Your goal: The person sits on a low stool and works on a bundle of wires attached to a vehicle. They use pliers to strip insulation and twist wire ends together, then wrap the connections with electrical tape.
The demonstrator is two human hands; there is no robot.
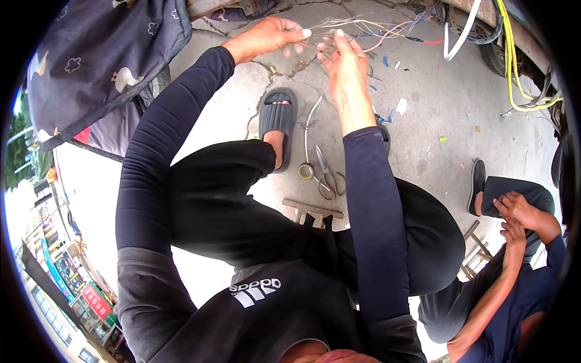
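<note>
My left hand (266, 40) is up at the top of the view, thumb and fingers pinched on thin wires. To its right, my right hand (349, 75) is raised with thumb and fingertips closed on thin wires too. Between and beyond the hands runs a loose bundle of fine electrical wires (387, 30), pale, yellow and blue among them. A pink wire (387, 43) leads from near my right fingertips to a dark joint and a red stretch. Which strand each hand grips is too fine to make out.
On the concrete between my feet lie scissors (327, 173), a tape roll (305, 171) and a white tube (310, 121). Thick yellow cables (512, 66) and a white cable (463, 30) hang at upper right. A patterned cover (109, 66) is at upper left. Another person (502, 290) sits at right.
</note>
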